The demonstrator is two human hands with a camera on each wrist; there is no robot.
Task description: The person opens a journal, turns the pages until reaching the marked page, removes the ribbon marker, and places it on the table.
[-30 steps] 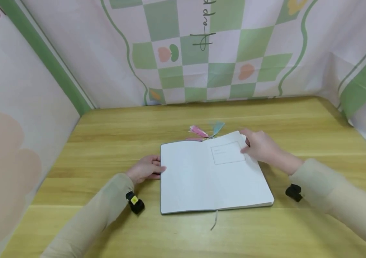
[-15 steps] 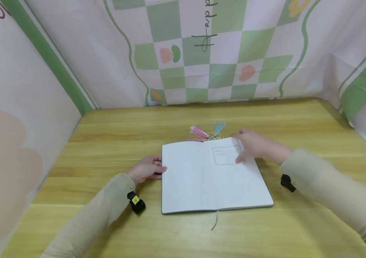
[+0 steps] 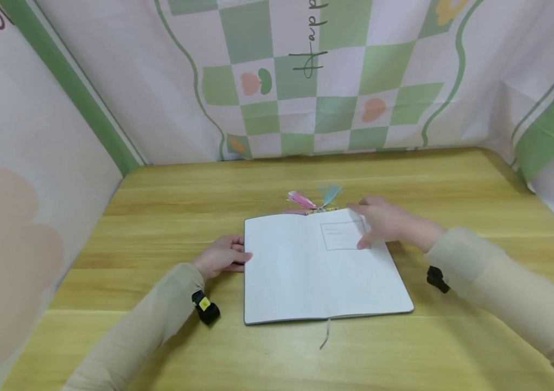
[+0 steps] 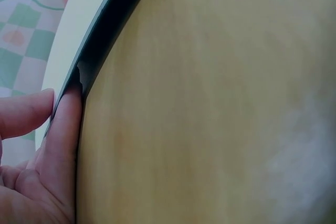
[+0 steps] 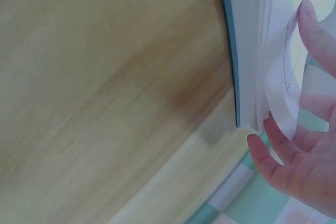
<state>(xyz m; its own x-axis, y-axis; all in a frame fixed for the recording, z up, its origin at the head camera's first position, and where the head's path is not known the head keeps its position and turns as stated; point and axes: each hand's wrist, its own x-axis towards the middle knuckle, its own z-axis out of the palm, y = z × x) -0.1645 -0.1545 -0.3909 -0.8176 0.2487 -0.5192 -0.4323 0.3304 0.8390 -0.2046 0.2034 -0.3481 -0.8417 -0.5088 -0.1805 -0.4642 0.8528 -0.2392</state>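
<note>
An open notebook (image 3: 281, 271) with blank left page and dark cover lies on the wooden table. My left hand (image 3: 220, 255) holds its left edge, thumb over the page side and a finger under the cover (image 4: 100, 45), as the left wrist view shows. At the upper right corner, my right hand (image 3: 383, 221) has its thumb on the right page (image 3: 360, 288), by a printed rectangle (image 3: 340, 236). In the right wrist view a loose page (image 5: 278, 77) curves away from the stack, between that thumb and the fingers around its top end.
Pink (image 3: 301, 199) and blue (image 3: 330, 194) tassels stick out behind the notebook's top edge. A thin ribbon (image 3: 327, 335) trails from the bottom of its spine. A patterned cloth (image 3: 296, 117) hangs along the table's back edge, with more fabric at both sides.
My right hand has shifted left over the right page from its outer corner, and the raised corner now sits lower. Over the last half second it barely moves. The left hand stays put.
</note>
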